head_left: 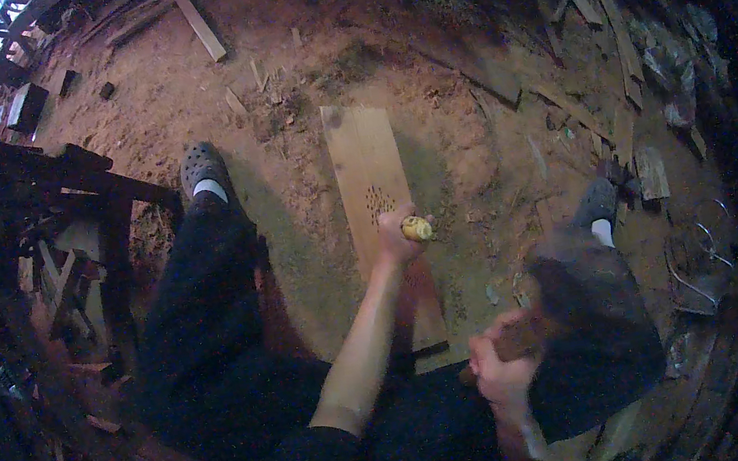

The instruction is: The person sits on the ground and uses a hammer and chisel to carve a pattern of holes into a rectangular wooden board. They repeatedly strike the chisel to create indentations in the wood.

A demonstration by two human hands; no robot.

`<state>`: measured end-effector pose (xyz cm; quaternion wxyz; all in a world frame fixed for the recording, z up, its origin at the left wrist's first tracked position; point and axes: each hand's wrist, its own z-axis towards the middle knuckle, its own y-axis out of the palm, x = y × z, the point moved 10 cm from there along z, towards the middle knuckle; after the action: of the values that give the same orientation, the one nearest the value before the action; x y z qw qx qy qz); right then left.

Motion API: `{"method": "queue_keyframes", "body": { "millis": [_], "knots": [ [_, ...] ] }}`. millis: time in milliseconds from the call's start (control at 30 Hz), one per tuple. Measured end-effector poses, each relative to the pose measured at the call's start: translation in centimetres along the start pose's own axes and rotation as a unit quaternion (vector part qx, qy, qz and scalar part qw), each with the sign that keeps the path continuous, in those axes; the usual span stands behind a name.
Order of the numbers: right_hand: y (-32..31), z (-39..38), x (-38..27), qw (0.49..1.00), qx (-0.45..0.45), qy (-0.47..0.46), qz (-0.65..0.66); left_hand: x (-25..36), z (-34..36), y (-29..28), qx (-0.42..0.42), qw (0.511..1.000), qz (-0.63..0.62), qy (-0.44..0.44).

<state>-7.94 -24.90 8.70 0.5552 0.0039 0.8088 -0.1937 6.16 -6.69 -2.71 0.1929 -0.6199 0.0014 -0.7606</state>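
The board (365, 150) is laid with its long axis near to far. Over it, a yellow handle (418, 229), butt turned up and right, is gripped by the left hand (398, 239); a blurred brown tool (521, 338) is clenched, nearer right, by the right hand (503, 371).

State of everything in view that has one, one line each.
left hand: closed around a yellow handle
yellow handle: gripped, one end facing up; far end hidden
right hand: closed around a brown wooden tool
brown wooden tool: gripped, blurred; far end unclear
plank: partly covered by left hand, small dark marks clustered beside it
left shoe: worn
right shoe: worn, dimly lit
wood strip: lying loose
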Motion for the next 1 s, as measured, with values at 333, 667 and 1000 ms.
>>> {"method": "queue_keyframes", "body": {
  "millis": [333, 667, 1000],
  "knots": [
    [-1.1, -0.1, -2.7, 0.998, -0.007, -0.058, -0.037, -1.9, -0.3, 0.3, -0.03, 0.997, 0.017, -0.072],
    [2.5, 1.8, 0.0, 0.959, -0.117, 0.023, -0.258, -2.0, 0.6, -1.2, 0.059, 0.998, -0.035, 0.01],
    [2.1, 1.9, 2.3, 0.965, -0.037, -0.006, -0.258, -1.9, -0.7, 0.9, 0.022, 0.997, -0.075, -0.007]
  ]
}}
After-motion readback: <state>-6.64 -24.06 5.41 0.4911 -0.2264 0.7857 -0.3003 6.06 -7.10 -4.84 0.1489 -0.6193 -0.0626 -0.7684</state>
